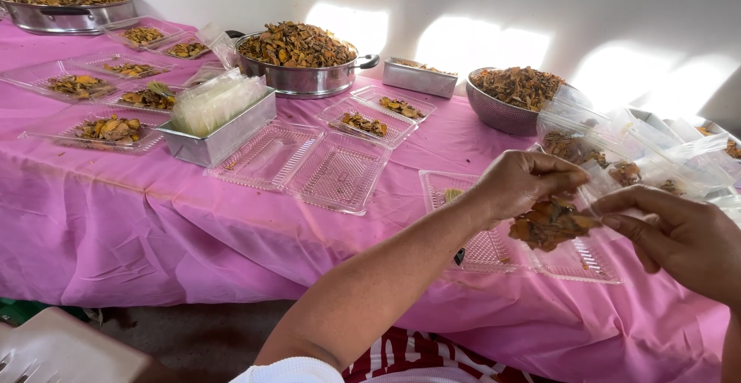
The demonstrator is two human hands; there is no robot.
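My left hand (519, 185) is raised with wrist bent, fingertips pinched together and pointing right. My right hand (679, 236) sits just beside it, slightly lower, fingers curled toward the left one, thumb forward. Both forearms are bare.
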